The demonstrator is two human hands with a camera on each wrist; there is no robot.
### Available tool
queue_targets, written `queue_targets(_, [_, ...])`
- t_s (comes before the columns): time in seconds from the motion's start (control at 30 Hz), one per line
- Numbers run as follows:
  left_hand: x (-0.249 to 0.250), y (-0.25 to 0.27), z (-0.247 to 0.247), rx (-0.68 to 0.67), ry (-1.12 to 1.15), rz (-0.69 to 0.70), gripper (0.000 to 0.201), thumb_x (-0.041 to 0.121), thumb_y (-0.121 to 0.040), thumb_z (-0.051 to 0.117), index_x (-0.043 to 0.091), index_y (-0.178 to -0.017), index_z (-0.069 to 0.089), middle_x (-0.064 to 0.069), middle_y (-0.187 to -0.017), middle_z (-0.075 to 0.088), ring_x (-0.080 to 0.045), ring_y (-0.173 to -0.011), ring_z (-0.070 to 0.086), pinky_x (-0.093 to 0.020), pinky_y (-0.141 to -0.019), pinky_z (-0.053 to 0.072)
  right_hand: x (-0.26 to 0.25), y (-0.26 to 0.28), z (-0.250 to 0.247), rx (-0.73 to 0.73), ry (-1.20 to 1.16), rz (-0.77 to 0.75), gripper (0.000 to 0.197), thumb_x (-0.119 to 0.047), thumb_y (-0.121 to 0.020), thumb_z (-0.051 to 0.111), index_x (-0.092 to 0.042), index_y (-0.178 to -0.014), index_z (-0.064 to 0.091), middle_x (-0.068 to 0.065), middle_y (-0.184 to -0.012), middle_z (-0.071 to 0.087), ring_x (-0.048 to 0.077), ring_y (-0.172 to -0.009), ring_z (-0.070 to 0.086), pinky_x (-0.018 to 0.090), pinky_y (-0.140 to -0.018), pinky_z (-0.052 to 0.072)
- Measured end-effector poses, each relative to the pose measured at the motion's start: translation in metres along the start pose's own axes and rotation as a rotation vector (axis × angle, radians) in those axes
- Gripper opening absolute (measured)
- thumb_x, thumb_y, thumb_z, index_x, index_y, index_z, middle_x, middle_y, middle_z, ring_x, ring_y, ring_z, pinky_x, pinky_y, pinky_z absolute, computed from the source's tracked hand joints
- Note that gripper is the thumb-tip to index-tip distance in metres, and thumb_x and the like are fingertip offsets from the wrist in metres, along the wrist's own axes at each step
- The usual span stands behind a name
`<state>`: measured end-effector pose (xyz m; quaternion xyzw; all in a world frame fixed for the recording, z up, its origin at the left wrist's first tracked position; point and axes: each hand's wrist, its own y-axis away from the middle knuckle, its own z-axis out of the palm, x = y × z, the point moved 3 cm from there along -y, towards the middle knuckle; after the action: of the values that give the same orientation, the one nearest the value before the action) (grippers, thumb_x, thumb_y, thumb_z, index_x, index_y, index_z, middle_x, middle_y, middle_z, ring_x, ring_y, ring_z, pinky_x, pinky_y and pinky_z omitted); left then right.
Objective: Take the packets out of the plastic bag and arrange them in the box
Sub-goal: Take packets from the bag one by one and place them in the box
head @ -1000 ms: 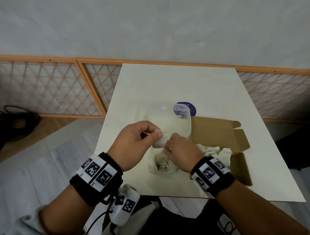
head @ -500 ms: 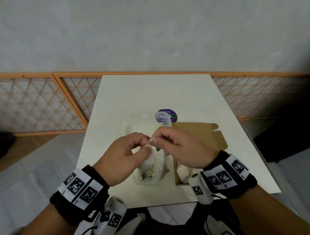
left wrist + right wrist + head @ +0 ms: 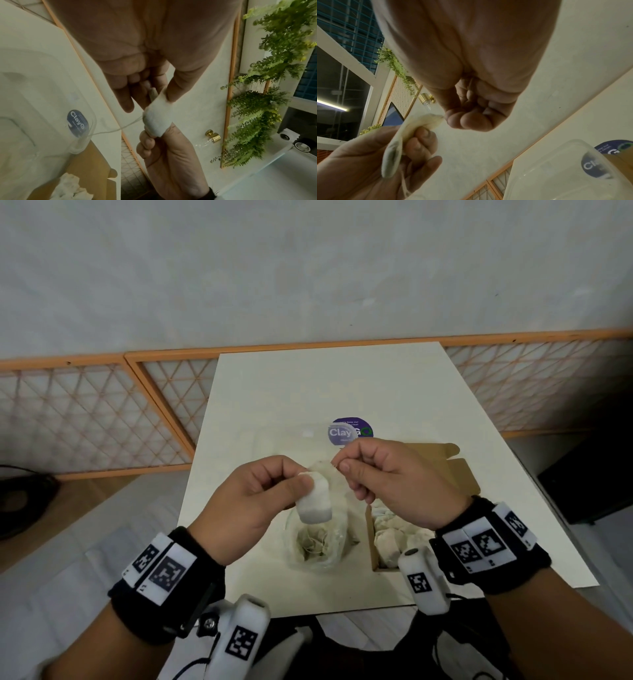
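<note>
**One packet up in the air, held at both ends**

We hold one white packet (image 3: 315, 501) up over the table (image 3: 342, 392). Our left hand (image 3: 260, 501) pinches it between thumb and fingers. Our right hand (image 3: 387, 477) is curled and pinches the packet's top end. A thin string (image 3: 109, 130) hangs from the packet toward the bag (image 3: 318, 546). The bag sits on the table right under our hands, with more packets inside. The box (image 3: 424, 508) is just beside the bag, on the right, and some packets (image 3: 394, 529) lie in it already.

What could go wrong? The string may be caught on the other packets in the bag. If we pull fast, it could drag them out or tip the bag. The packet looks soft and thin, so a hard tug from both hands could rip it. If one hand lets go too soon, the packet may fall on the table and miss the box.

Half a second ago our hands were lower and closer together, and the packet was just over the bag. Now it is higher, and our hands are a bit more apart.
</note>
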<state>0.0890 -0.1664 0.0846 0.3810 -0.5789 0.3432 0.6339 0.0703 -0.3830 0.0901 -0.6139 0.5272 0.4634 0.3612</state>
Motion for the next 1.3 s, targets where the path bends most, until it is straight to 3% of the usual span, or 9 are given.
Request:
queue_targets(0.2, [0.001,0.005,-0.001,-0.015,-0.002,0.027,0.038,0.034,-0.08,0.075,-0.002,-0.092,0.07,-0.017,-0.093,0.072,-0.022,-0.086,0.066,-0.031,-0.084,0.053,-0.006,0.004,-0.001,0.032,-0.015,-0.01,0.017,-0.01,-0.106,0.054,-0.016,-0.1,0.069,-0.002,-0.073,0.061,0.01,-0.065,0.06,0.03,-0.062,0.051])
queue_targets(0.3, [0.003,0.008,0.002,-0.019,-0.027,0.037,0.033,0.035,-0.08,0.075,0.004,-0.09,0.071,-0.019,-0.093,0.071,-0.024,-0.087,0.063,-0.038,-0.086,0.048,-0.008,0.005,-0.004,0.074,-0.035,-0.004,0.019,-0.011,-0.107,0.052,-0.011,-0.103,0.071,0.001,-0.075,0.061,0.012,-0.066,0.06,0.033,-0.064,0.051])
queue_targets(0.4, [0.005,0.011,0.006,-0.014,-0.079,0.056,0.028,0.038,-0.082,0.075,0.01,-0.088,0.073,-0.03,-0.097,0.067,-0.03,-0.087,0.059,-0.045,-0.086,0.046,-0.012,0.007,-0.005,0.109,-0.087,0.005,0.024,-0.02,-0.108,0.051,-0.012,-0.108,0.074,0.002,-0.085,0.067,0.014,-0.07,0.061,0.034,-0.066,0.051])
queue_targets(0.5, [0.007,0.014,0.01,-0.015,-0.129,0.086,0.023,0.039,-0.084,0.074,0.016,-0.086,0.074,-0.03,-0.095,0.067,-0.031,-0.082,0.06,-0.046,-0.081,0.048,-0.016,0.012,-0.002,0.041,-0.114,-0.013,0.019,-0.02,-0.103,0.06,-0.017,-0.117,0.074,-0.006,-0.089,0.069,0.015,-0.075,0.064,0.028,-0.068,0.053])
queue_targets(0.6, [0.01,0.016,0.014,-0.01,-0.144,0.112,0.021,0.038,-0.084,0.074,0.016,-0.086,0.073,-0.028,-0.091,0.068,-0.03,-0.078,0.062,-0.048,-0.076,0.052,-0.013,0.015,0.004,-0.042,-0.148,-0.078,0.032,-0.006,-0.094,0.072,-0.019,-0.124,0.071,-0.004,-0.098,0.065,0.014,-0.081,0.058,0.021,-0.076,0.052])
queue_targets(0.77, [0.009,0.018,0.015,-0.008,-0.18,0.129,0.023,0.032,-0.088,0.074,0.009,-0.091,0.072,-0.032,-0.09,0.065,-0.054,-0.083,0.059,-0.066,-0.077,0.052,-0.013,0.014,0.004,-0.001,-0.186,-0.118,0.014,-0.002,-0.095,0.069,-0.004,-0.109,0.072,-0.001,-0.082,0.069,0.012,-0.07,0.062,0.024,-0.064,0.053])
queue_targets(0.97, [0.012,0.019,0.021,-0.043,-0.159,0.134,0.01,0.015,-0.091,0.072,0.005,-0.091,0.073,-0.024,-0.088,0.07,-0.051,-0.086,0.063,-0.061,-0.082,0.053,-0.013,0.014,0.003,0.098,-0.229,-0.123,0.015,-0.016,-0.099,0.066,-0.002,-0.098,0.071,0.008,-0.076,0.067,0.019,-0.065,0.063,0.039,-0.063,0.053])
queue_targets(1.13, [0.008,0.019,0.026,-0.082,-0.181,0.134,0.009,0.019,-0.091,0.074,0.01,-0.091,0.075,-0.022,-0.088,0.07,-0.052,-0.085,0.062,-0.066,-0.078,0.053,-0.014,0.011,0.005,0.197,-0.31,-0.115,0.019,-0.017,-0.103,0.06,0.0,-0.096,0.067,0.012,-0.083,0.067,0.023,-0.07,0.058,0.034,-0.061,0.05])
queue_targets(1.3, [0.002,0.022,0.024,-0.075,-0.202,0.123,0.008,0.021,-0.091,0.073,0.013,-0.091,0.076,-0.014,-0.086,0.071,-0.04,-0.081,0.065,-0.05,-0.074,0.055,-0.012,0.004,-0.01,0.252,-0.444,0.004,0.023,-0.017,-0.109,0.048,-0.011,-0.093,0.063,0.011,-0.088,0.07,0.02,-0.07,0.06,0.031,-0.059,0.044])
